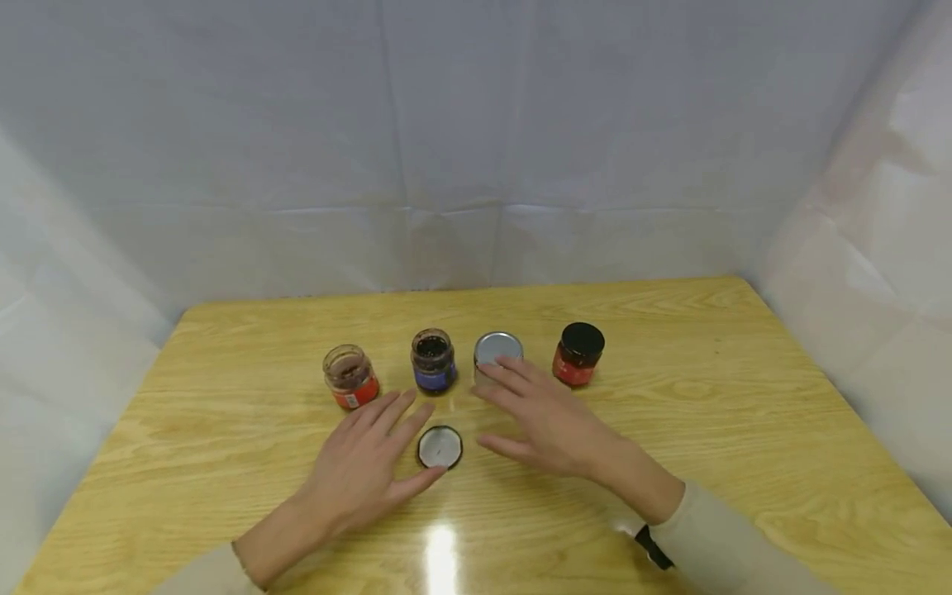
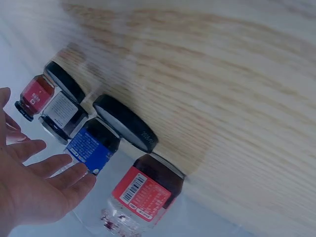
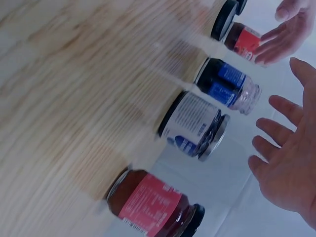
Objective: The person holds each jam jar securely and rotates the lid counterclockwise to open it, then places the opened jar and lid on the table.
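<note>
My left hand (image 1: 357, 467) hovers over the table with spread fingers, holding nothing. It is nearest the open red-label jar (image 1: 352, 378) and a black-rimmed lid (image 1: 440, 448) lying with its pale inside up. In the left wrist view, two black lids, one near (image 2: 126, 123) and one farther (image 2: 64, 81), appear beside the jars. My right hand (image 1: 554, 421) is also spread and holds nothing; in the head view it partly covers a jar with a silver lid (image 1: 499, 348). Between the hands stands an uncapped blue-label jar (image 1: 433, 362) with dark contents.
A red-label jar with a black lid (image 1: 578, 354) stands at the right end of the row. All the jars are upright on the wooden table (image 1: 706, 397). White sheeting (image 1: 461, 149) hangs behind the table and at both sides.
</note>
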Demonstrator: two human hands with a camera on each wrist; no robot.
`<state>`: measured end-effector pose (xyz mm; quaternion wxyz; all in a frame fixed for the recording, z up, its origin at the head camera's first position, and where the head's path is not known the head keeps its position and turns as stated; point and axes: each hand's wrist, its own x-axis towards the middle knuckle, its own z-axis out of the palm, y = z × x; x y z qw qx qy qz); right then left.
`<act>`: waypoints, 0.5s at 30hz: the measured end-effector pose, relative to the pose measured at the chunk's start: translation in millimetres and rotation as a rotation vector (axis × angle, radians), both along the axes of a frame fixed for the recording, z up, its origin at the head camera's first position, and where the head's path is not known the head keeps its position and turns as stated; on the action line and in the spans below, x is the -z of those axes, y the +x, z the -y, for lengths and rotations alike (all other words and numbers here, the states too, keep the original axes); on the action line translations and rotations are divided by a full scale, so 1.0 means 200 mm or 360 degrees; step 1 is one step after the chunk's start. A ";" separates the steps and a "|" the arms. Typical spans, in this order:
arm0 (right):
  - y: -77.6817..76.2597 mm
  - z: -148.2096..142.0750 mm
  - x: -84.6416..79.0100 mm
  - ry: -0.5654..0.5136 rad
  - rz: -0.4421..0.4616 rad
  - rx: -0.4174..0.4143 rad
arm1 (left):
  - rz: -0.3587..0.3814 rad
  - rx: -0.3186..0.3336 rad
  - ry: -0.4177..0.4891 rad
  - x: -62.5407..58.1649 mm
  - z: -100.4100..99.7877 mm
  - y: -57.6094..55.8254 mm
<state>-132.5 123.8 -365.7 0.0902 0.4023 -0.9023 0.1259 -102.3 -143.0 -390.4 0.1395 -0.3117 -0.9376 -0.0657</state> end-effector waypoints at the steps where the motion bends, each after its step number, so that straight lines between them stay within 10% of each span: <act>1: 0.00 -0.01 0.00 -0.0009 -0.0023 0.0011 | 0.0002 0.0008 0.0006 -0.01 -0.01 0.00; 15: -0.09 -0.14 0.01 0.0143 -0.0185 0.0271 | 0.0040 0.0086 0.0212 -0.04 -0.15 -0.06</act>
